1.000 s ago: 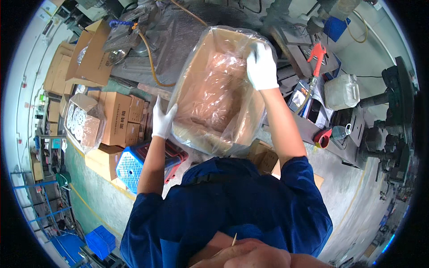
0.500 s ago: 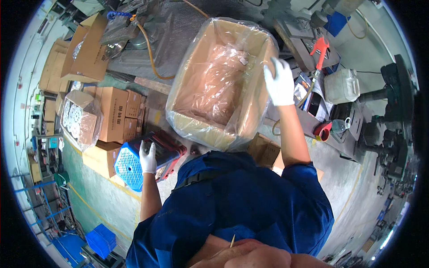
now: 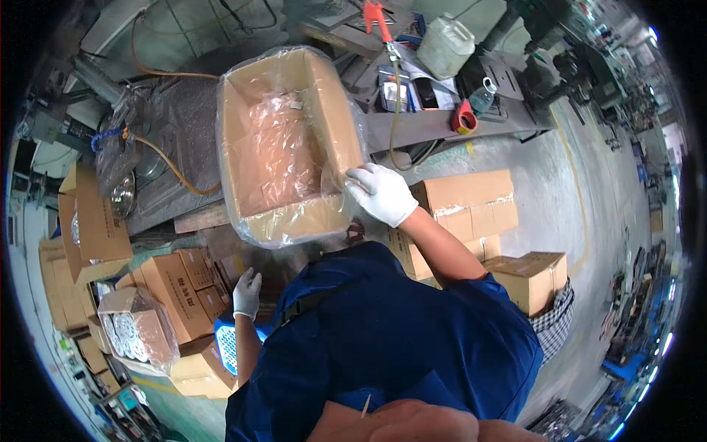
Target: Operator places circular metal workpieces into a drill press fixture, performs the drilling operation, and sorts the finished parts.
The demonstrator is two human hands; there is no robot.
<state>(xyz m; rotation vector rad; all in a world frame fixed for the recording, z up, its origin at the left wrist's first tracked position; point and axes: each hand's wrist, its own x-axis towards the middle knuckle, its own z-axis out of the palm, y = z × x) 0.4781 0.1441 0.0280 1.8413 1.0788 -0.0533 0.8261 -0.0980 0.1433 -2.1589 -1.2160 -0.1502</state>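
A large open cardboard box (image 3: pixel 335 118) with a clear plastic liner stands in front of me. Brown sheeting or cardboard shows through the plastic at its bottom. My right hand (image 3: pixel 381 195), in a white glove, is at the box's near right corner, its fingers bent over the lined rim. Low on the left, my gloved left hand (image 3: pixel 247 295) hangs with the fingers apart and nothing visible in it. Just below it, partly covered by my forearm, is a blue perforated plastic stool (image 3: pixel 226 346).
Stacked cartons (image 3: pixel 173 291) and an open carton of round parts (image 3: pixel 132 335) stand at left. A workbench (image 3: pixel 416 132) at back right bears a red tape dispenser (image 3: pixel 464 118), a red-handled air gun (image 3: pixel 377 20) and a white jug (image 3: pixel 445 46). More cartons (image 3: pixel 471 202) sit at right.
The view has turned rightward, so the box appears farther left. My right hand has come down along the box's right side to its near corner. My left hand has left the blue stool.
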